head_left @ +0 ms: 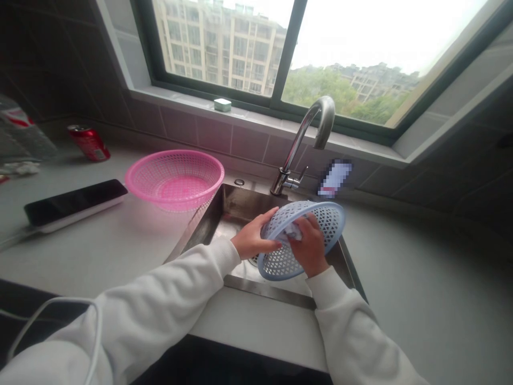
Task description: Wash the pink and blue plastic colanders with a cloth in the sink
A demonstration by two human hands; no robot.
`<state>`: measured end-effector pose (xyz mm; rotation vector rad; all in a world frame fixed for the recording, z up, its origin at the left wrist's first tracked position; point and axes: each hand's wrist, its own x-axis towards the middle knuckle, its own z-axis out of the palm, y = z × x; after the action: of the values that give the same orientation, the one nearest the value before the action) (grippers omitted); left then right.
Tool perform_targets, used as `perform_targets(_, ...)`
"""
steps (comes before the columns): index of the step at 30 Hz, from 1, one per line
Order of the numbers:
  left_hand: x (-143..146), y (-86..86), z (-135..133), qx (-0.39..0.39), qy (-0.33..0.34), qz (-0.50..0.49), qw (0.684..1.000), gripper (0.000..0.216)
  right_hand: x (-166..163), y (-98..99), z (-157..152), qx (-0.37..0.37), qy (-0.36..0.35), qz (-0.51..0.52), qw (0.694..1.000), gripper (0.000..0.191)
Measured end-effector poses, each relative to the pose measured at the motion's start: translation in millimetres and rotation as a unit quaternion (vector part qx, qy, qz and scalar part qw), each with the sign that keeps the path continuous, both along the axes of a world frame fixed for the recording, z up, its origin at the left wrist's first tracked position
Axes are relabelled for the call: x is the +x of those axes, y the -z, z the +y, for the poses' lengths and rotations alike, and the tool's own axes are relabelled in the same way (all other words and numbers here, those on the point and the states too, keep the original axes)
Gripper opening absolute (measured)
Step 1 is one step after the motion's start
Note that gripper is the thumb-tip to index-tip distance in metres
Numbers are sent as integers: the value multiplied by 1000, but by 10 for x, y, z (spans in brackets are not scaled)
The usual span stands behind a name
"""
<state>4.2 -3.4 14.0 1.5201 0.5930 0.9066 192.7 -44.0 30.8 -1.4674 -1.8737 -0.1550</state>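
Observation:
A light blue plastic basket (331,219) with a pattern of holes is tilted on its side above the steel sink (260,289). My left hand (256,235) grips its rim on the left, thumb on the near side and fingers behind. Inside the basket, my right hand (311,248) presses a crumpled whitish cloth (293,231) against the inner wall. Most of that cloth is covered by the fingers. Below the basket, the sink's drain is partly hidden.
Behind the sink rises a curved metal faucet (298,144). A pink basket (176,200) stands on the counter to the left, near a black-topped device (76,203), a red can (88,143) and a plastic bottle (26,131). A small green-white box (222,105) sits on the windowsill.

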Motion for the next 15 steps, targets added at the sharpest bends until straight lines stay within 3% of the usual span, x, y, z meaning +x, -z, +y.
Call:
perform_targets(3,-13,24,39,-9,-20,-42,999,98,-107,23,-23,-147,-72,-73,984,24)
perform_targets(6,-30,3,66,-33,-16,-53,998,99,-2,2,7,-211,8,-115,971,25)
perform_targets(10,-15,-47,44,-45,3,-27,999,104,200,-24,67,-115,148,-77,979,32)
perform_targets(12,1,-47,24,-39,6,-16,999,104,183,-6,67,-58,121,-58,989,33)
perform_targets(15,17,-6,15,-51,5,-22,998,101,51,44,42,-54,-12,-56,997,33)
